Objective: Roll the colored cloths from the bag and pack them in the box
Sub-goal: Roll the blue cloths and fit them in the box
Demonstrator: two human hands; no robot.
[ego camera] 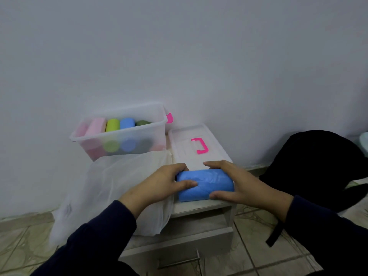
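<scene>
On the desk's [201, 205] front edge lies a blue roll [205, 185], the left hand [161, 186] and right hand [239, 184] each curled round one end, so both grips are closed on it. Rolling looks finished and packing is next: the roll must be lifted back-left into the box [119, 134], beside the pink, green and blue rolls [117, 124], past the bag [111, 188] and lid [197, 148].

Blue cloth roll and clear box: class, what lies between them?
In the head view, the white plastic bag fills the stretch between the blue cloth roll and the clear box.
</scene>
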